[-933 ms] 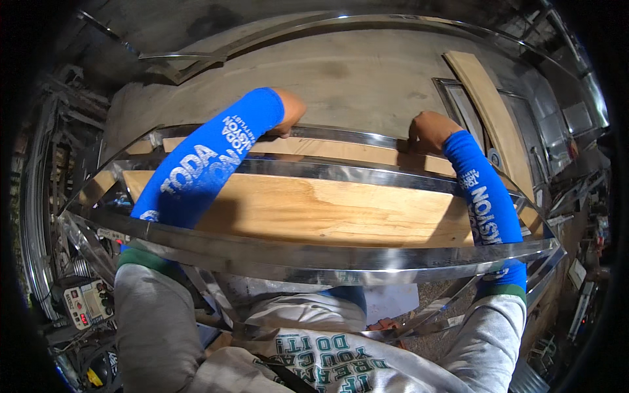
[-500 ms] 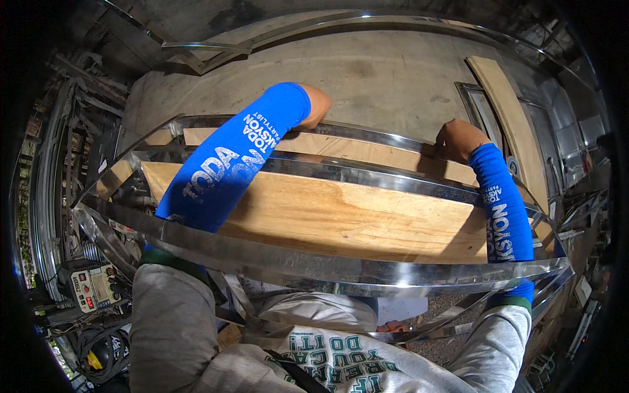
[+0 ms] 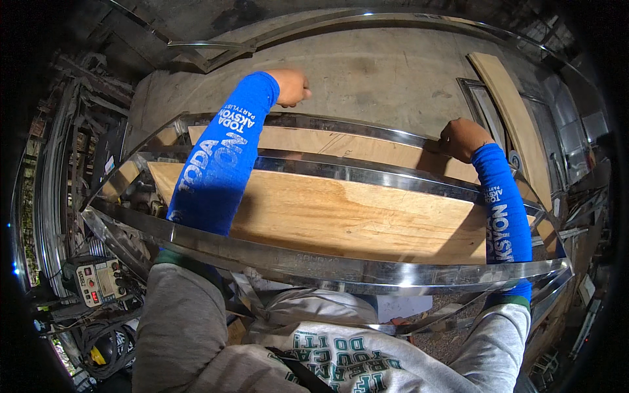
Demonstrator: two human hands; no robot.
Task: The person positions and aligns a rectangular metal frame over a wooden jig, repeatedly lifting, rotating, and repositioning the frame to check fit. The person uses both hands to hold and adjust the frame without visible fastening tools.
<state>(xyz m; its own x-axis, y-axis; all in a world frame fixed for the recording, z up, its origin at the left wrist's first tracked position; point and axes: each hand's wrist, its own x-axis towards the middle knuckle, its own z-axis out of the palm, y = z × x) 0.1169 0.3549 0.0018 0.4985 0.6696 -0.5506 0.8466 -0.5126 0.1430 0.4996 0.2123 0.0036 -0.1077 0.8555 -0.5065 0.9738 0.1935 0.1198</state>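
Observation:
A shiny metal frame [image 3: 386,274] of long square tubes lies across in front of me, with wooden boards [image 3: 347,213] between its rails. My left arm reaches over the frame. My left hand [image 3: 293,87] is closed, fingers curled, just beyond the far rail [image 3: 354,128] and apart from it. Whether anything is inside its fingers is hidden. At the right part of that rail, my right hand [image 3: 462,139] is closed on the frame, its fingertips out of sight. Both forearms wear blue sleeves.
A long wooden plank [image 3: 501,108] and a dark frame lie at the far right. Another metal tube frame [image 3: 209,44] stands at the back. On the left are a box-shaped machine with knobs [image 3: 99,283], coiled cables [image 3: 108,357] and stacked metal bars [image 3: 56,183].
My left hand has moved from the far rail, away from me and slightly left, out over the floor. My right hand stays at the rail. The view has shifted slightly.

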